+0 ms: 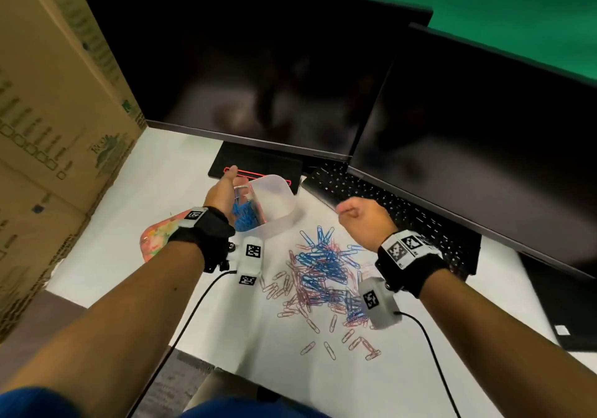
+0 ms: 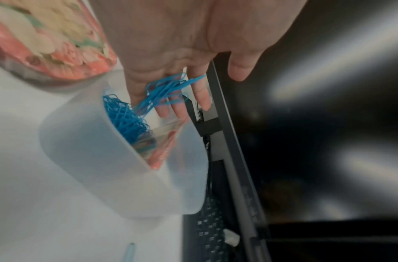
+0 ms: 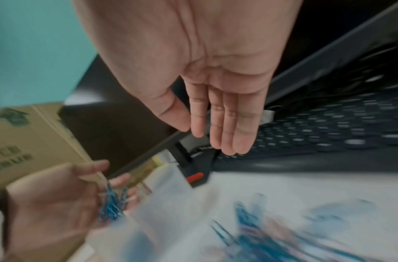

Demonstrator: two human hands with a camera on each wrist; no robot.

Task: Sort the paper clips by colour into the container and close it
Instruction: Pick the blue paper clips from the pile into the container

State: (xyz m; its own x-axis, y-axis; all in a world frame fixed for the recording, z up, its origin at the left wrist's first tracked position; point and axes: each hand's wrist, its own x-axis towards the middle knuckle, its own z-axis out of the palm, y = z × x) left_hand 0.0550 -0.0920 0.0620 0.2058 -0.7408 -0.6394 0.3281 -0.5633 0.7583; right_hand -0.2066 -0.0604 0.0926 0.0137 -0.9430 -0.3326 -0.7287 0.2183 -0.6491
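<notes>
A translucent container [image 1: 279,206] stands tilted on the white desk, with blue paper clips [image 1: 245,219] in its left compartment. In the left wrist view a clear divider keeps that blue heap [image 2: 126,120] apart from pink clips [image 2: 162,156]. My left hand [image 1: 235,177] hangs over the container's mouth with straight fingers [image 2: 184,109] pointing down. A bunch of blue clips [image 2: 166,90] slides off them. My right hand [image 1: 347,212] hovers above the desk, right of the container, and holds nothing; its fingers [image 3: 224,134] are straight. A mixed pile of blue and pink clips [image 1: 319,272] lies between my forearms.
A floral lid [image 1: 158,236] lies left of the container, under my left wrist. Two dark monitors [image 1: 258,78] stand behind, with a black keyboard [image 1: 397,210] under the right one. A cardboard box [image 1: 48,110] walls the left side. Cables run from both wrist cameras.
</notes>
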